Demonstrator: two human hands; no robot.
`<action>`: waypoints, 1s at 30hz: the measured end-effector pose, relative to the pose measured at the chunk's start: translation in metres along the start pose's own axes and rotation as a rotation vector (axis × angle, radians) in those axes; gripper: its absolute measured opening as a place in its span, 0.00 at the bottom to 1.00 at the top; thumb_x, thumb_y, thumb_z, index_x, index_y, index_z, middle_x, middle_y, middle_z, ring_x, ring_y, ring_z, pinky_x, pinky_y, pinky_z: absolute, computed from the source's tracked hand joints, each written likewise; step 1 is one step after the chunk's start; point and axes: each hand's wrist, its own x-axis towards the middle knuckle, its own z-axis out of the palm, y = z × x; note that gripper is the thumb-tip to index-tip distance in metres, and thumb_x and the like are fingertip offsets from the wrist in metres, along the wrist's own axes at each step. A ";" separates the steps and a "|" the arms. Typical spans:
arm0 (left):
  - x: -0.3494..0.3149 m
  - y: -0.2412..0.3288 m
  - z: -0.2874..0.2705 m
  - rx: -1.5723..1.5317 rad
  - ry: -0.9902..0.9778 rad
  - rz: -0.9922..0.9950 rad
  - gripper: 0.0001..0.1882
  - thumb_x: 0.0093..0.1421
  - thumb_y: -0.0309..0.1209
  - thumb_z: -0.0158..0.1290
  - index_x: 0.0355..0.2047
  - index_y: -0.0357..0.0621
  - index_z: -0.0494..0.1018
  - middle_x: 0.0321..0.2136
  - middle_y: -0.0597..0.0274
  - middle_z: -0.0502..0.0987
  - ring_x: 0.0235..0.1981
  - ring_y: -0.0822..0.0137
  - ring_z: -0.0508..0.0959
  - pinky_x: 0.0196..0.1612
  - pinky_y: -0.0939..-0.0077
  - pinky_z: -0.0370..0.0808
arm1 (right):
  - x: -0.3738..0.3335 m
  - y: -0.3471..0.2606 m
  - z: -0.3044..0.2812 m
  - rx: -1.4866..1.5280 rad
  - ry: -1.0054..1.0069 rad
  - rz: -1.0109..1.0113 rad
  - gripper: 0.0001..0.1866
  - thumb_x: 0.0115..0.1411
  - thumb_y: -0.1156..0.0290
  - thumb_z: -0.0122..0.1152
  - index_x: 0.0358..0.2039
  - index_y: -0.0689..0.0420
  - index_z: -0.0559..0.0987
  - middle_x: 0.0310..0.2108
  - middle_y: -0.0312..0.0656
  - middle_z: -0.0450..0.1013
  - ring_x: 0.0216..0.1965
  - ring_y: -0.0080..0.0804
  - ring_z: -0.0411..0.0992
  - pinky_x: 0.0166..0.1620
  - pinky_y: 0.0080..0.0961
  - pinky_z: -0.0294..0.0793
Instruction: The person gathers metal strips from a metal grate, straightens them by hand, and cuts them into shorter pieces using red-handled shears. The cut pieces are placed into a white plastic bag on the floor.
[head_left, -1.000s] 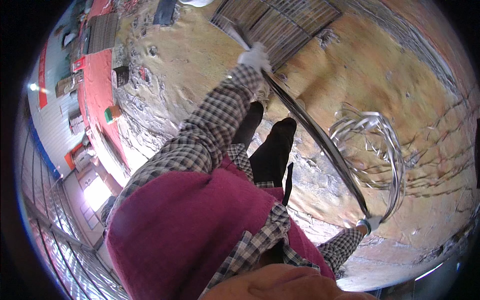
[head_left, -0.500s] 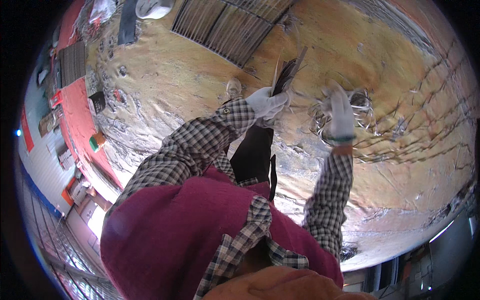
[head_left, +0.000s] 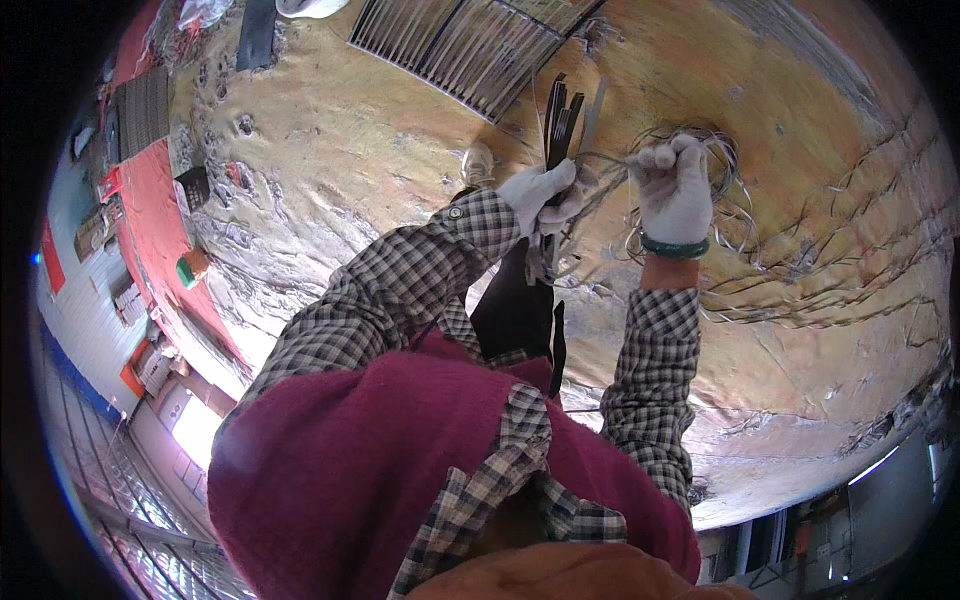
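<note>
In a white glove, my left hand (head_left: 538, 195) is closed round a bundle of flat dark strips (head_left: 562, 125). The strips stand up past the thumb, and lighter loose ends hang below the fingers. My right hand (head_left: 675, 190), also gloved in white with a green band at the wrist, is closed in a pinch on a thin pale strip (head_left: 605, 157). That strip spans the gap between both hands. Behind and beside my right hand, thin shiny strips form a loose tangle (head_left: 728, 165) of loops; my hand hides part of it.
A slatted metal rack (head_left: 450, 45) lies on the creased tan floor sheet (head_left: 340, 130) ahead. Long twisted strands (head_left: 840, 290) trail off to the right. At left are a dark box (head_left: 192, 188), a green and orange object (head_left: 192, 268) and a red strip of flooring (head_left: 160, 205).
My right hand has moved slightly farther from me, and a pale strip now shows between the hands. In my left hand the dark bundle has turned more upright.
</note>
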 end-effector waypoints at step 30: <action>0.007 -0.010 -0.015 0.322 0.130 -0.253 0.15 0.62 0.37 0.45 0.31 0.35 0.71 0.22 0.62 0.75 0.17 0.74 0.70 0.21 0.83 0.68 | 0.026 0.080 -0.019 -0.544 0.583 -0.062 0.10 0.62 0.64 0.51 0.33 0.56 0.75 0.18 0.33 0.69 0.10 0.16 0.57 0.12 0.15 0.52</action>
